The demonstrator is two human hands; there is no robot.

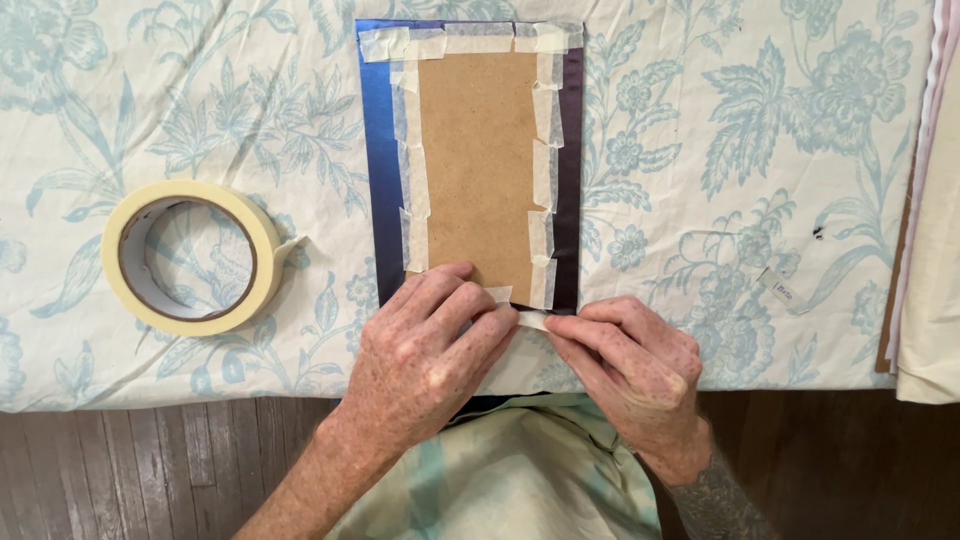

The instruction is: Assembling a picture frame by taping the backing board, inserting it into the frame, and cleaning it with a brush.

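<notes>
Seen from above, a person works at a table covered with a pale cloth (760, 150) printed with blue flowers, both bare hands meeting at the near edge of a brown board (478, 165). The board lies flat on a sheet of dark blue paper (381, 160) whose margins fold up over it, fixed along the top and both long sides by short, overlapping strips of cream masking tape (545, 110). The left hand (430, 355) lies palm down over the board's lower left corner, fingers together and pressing flat. The right hand (630, 360) sits just beside it, its fingers narrowed to a pinch on a short piece of tape (532, 320) — one end of the strip touching the left fingertips at the board's bottom edge. A roll of masking tape (192, 257) rests flat on the cloth to the left, well apart from the hands, its loose end sticking out towards the board. Folded pale fabric (935, 250) lies at the table's right edge — dark wooden floorboards (150, 470) show below.
</notes>
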